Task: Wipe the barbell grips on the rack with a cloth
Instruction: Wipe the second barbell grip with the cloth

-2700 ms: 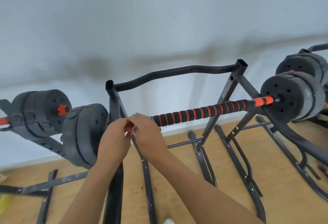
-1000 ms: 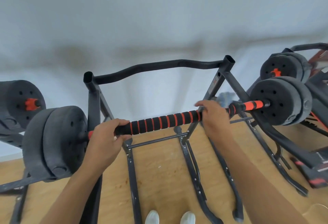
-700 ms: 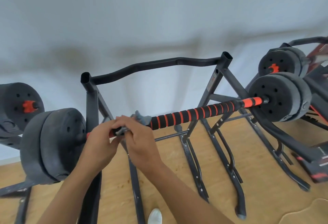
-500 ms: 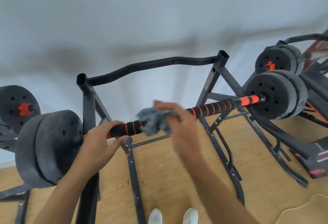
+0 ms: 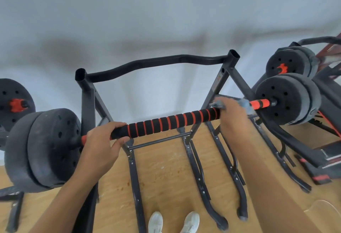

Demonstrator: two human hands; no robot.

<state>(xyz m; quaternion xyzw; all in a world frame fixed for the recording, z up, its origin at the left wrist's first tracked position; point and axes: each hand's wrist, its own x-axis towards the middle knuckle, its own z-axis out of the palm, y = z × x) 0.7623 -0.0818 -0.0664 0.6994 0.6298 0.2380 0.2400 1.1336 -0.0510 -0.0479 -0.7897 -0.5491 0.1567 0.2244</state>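
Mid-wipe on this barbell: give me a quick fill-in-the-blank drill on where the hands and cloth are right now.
1. The left hand grips the striped foam grip at its ____ end.
2. The right hand holds a grey ____ against the bar.
3. The weight plates beside the right hand are ____ in colour.
4. On the wooden floor below, two white ____ show.

Missing words: left; cloth; black; shoes

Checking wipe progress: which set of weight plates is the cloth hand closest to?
The plates on the wiped barbell's right end: the right hand holds the grey cloth beside them. The left-end plates sit by the left hand.
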